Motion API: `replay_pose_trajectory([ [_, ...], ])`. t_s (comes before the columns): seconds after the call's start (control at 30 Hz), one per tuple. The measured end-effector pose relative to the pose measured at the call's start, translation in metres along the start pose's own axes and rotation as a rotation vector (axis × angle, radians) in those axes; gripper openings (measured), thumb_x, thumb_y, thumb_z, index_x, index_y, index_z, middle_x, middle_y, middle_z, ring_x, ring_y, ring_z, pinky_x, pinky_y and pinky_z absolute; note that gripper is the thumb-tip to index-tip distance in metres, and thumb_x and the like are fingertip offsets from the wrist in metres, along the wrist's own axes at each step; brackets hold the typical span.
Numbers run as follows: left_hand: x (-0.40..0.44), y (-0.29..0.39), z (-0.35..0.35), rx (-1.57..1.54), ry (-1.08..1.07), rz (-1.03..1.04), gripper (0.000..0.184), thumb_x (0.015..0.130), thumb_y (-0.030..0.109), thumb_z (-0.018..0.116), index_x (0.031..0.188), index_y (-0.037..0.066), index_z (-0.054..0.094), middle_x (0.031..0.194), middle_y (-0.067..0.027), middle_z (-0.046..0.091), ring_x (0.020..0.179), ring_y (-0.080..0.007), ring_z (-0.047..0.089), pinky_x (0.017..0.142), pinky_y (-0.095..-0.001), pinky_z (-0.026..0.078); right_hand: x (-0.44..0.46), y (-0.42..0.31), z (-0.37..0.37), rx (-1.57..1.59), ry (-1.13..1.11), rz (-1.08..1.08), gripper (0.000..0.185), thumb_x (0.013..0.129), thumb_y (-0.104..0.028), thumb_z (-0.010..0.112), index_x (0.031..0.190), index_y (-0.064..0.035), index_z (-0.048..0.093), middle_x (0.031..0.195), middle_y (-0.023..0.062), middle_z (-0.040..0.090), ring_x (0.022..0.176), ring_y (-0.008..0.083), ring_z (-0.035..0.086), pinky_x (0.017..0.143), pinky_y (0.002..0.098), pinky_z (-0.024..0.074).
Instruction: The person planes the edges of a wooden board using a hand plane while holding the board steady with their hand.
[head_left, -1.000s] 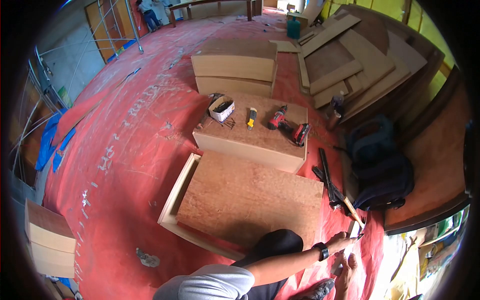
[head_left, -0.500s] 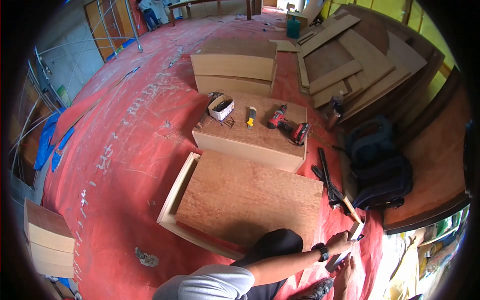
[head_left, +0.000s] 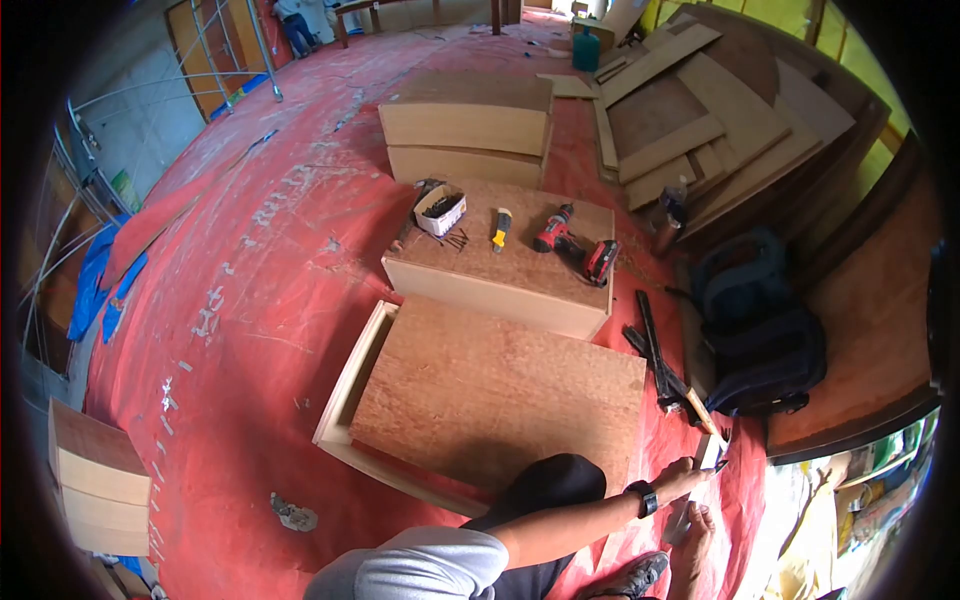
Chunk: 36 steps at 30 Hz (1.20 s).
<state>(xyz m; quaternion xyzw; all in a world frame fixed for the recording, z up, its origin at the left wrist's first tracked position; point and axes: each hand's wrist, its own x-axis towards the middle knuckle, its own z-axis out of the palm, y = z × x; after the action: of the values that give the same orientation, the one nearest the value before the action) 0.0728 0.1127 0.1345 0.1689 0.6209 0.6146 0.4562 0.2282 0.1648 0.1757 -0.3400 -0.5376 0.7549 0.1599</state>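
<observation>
My left hand (head_left: 680,479), with a black watch on its wrist, is closed round a short pale wood strip (head_left: 708,452) at the lower right. A small dark pointed thing sticks out past its fingers, too small to name. Just below, my right hand (head_left: 692,530) has its fingers curled at the strip's lower end, which is partly hidden. A hammer (head_left: 698,410) lies just beyond the strip. To the left, a brown panel (head_left: 500,385) rests on a pale wooden frame (head_left: 345,385), beside my dark-clad knee.
A wooden box (head_left: 500,290) bears a box of screws (head_left: 440,212), a yellow-handled tool (head_left: 502,230) and a red drill (head_left: 555,228). Black tools (head_left: 650,345) and a dark bag (head_left: 765,350) lie at right. Boards (head_left: 690,130) are stacked behind; a person (head_left: 295,25) stands far back.
The wood strip has turned and shifted between my hands. My right hand has moved slightly upward, its fingers more curled than half a second ago. My left hand stays nearly in place.
</observation>
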Motion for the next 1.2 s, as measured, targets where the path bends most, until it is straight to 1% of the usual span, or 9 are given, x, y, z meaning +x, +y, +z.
replay_pose_trajectory([
  [0.27,0.015,-0.037,0.025,-0.289,-0.143,0.081,0.047,0.097,0.045,0.070,0.104,-0.001,0.067,0.096,-0.0095,0.069,0.085,-0.0163,0.066,0.067,-0.0357,0.053,0.000,0.004,-0.010,0.008,-0.046,0.098,0.028,0.097,-0.025,0.061,0.114,-0.0035,0.065,0.089,0.0016,0.067,0.067,0.0113,0.064,0.058,0.0270,0.0539],
  [0.33,0.013,-0.028,0.018,-0.149,-0.229,0.224,0.038,0.103,0.041,0.062,0.096,0.005,0.074,0.079,-0.0140,0.069,0.074,-0.0185,0.067,0.063,-0.0375,0.052,0.003,0.018,-0.028,-0.056,0.010,0.100,0.036,0.101,-0.032,0.061,0.120,-0.0026,0.066,0.098,0.0061,0.071,0.075,0.0163,0.069,0.062,0.0305,0.0565],
  [0.43,0.003,-0.013,0.011,-0.258,-0.199,-0.015,0.035,0.099,0.038,0.070,0.090,0.004,0.069,0.081,-0.0058,0.070,0.073,-0.0142,0.068,0.058,-0.0347,0.051,-0.002,0.012,-0.021,0.162,-0.062,0.144,0.047,0.105,-0.042,0.059,0.131,-0.0034,0.062,0.115,0.0108,0.073,0.104,0.0225,0.073,0.084,0.0367,0.0607],
  [0.57,-0.004,0.006,-0.004,-0.351,-0.271,-0.018,0.027,0.101,0.036,0.068,0.099,0.009,0.070,0.083,-0.0005,0.072,0.071,-0.0125,0.070,0.062,-0.0298,0.057,-0.001,0.005,-0.016,0.121,-0.015,0.128,0.032,0.109,-0.034,0.056,0.120,-0.0040,0.062,0.100,0.0070,0.071,0.086,0.0207,0.071,0.075,0.0357,0.0591],
  [0.63,-0.013,0.023,-0.010,-0.221,-0.206,-0.031,0.031,0.101,0.035,0.066,0.100,0.005,0.070,0.085,-0.0031,0.072,0.077,-0.0124,0.070,0.072,-0.0303,0.056,0.012,0.020,-0.032,-0.093,0.170,0.146,0.031,0.107,-0.031,0.059,0.122,-0.0033,0.063,0.101,0.0065,0.070,0.091,0.0201,0.071,0.077,0.0375,0.0590],
  [0.73,-0.008,0.018,-0.009,0.283,0.044,0.158,0.041,0.098,0.040,0.068,0.103,-0.001,0.069,0.093,-0.0154,0.076,0.090,-0.0279,0.075,0.077,-0.0408,0.057,0.010,0.042,-0.053,-1.427,0.155,-0.569,0.037,0.106,-0.031,0.063,0.130,-0.0022,0.063,0.107,0.0065,0.071,0.099,0.0189,0.069,0.083,0.0374,0.0579],
  [0.83,-0.015,0.021,-0.004,0.497,0.163,0.193,0.049,0.095,0.044,0.070,0.105,-0.004,0.068,0.100,-0.0236,0.075,0.099,-0.0384,0.074,0.082,-0.0464,0.057,0.006,0.020,-0.035,-0.543,0.069,0.016,0.044,0.106,-0.033,0.063,0.138,-0.0028,0.062,0.116,0.0075,0.071,0.106,0.0181,0.067,0.088,0.0368,0.0562],
  [1.03,-0.016,0.024,-0.003,0.204,0.102,0.107,0.048,0.093,0.043,0.070,0.106,-0.004,0.068,0.105,-0.0296,0.074,0.102,-0.0444,0.072,0.086,-0.0512,0.056,0.007,0.007,-0.013,-0.213,0.028,0.046,0.035,0.105,-0.026,0.066,0.127,0.0005,0.070,0.110,0.0052,0.075,0.096,0.0136,0.069,0.087,0.0317,0.0551],
  [1.2,-0.006,0.009,-0.001,-0.127,-0.046,0.000,0.043,0.096,0.037,0.068,0.100,-0.006,0.066,0.095,-0.0206,0.074,0.088,-0.0326,0.074,0.077,-0.0424,0.056,0.002,0.004,-0.011,-0.031,-0.018,0.068,0.026,0.103,-0.020,0.067,0.121,-0.0010,0.070,0.106,0.0081,0.077,0.093,0.0142,0.070,0.082,0.0309,0.0552],
])
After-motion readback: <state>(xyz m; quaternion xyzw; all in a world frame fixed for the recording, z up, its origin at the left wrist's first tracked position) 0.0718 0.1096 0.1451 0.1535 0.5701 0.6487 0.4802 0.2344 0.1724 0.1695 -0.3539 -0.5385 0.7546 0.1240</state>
